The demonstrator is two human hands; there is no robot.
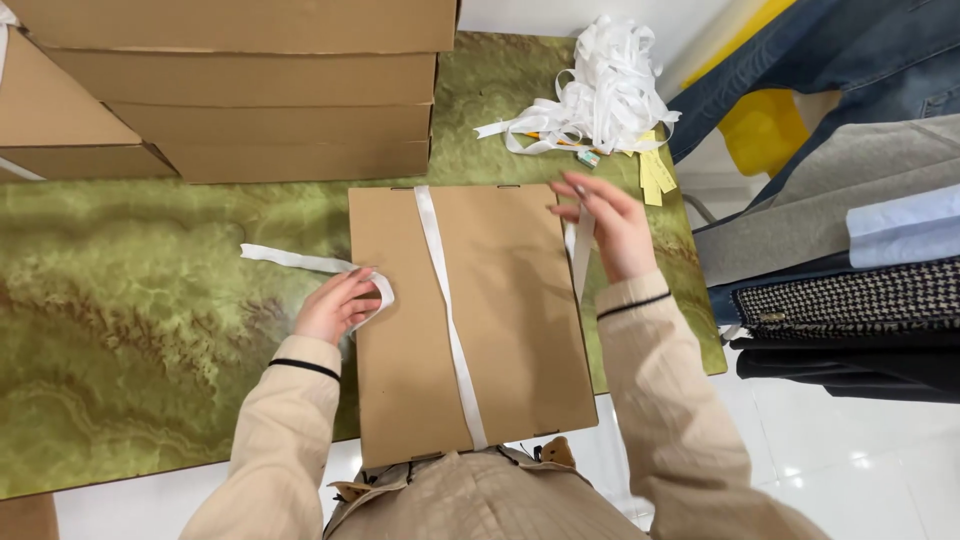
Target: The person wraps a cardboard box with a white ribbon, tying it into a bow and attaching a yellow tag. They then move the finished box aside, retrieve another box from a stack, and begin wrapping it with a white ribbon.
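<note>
Between the two hands lies a flat brown cardboard box (470, 320) on the green marbled table (150, 330), the left hand (335, 305) and right hand (610, 225) each pinching an end of white fabric ribbon (445, 300) crossing it.

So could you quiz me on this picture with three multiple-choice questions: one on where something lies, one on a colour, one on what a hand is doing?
1. Where is the loose heap of white ribbon?
A. at the table's far right edge
B. on the floor
C. on the cardboard stack

2. What colour is the table top?
A. plain grey
B. marbled green
C. red

3. What is the left hand doing?
A. resting flat and empty
B. holding scissors
C. holding a ribbon end beside the flat cardboard box

Answers: 1 A, the heap lies beyond the right hand; 2 B, green veined pattern throughout; 3 C, fingers curl around the white strip at the box's left edge.
</note>
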